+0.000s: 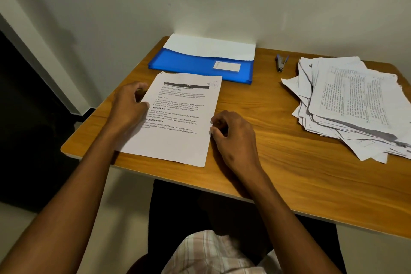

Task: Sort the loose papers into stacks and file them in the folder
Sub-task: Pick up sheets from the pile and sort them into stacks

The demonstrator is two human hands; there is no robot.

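Flat white printed sheet (178,118) at near left of wooden counter (278,162), held at both side edges: left hand (129,107) with curled fingers on left edge, right hand (231,133) pinching right edge. Beyond, glossy blue plastic folder (200,64) against far wall; metal stapler (281,63) right of it; ragged heap of loose papers (351,104) overhanging far right edge; bare woodgrain between
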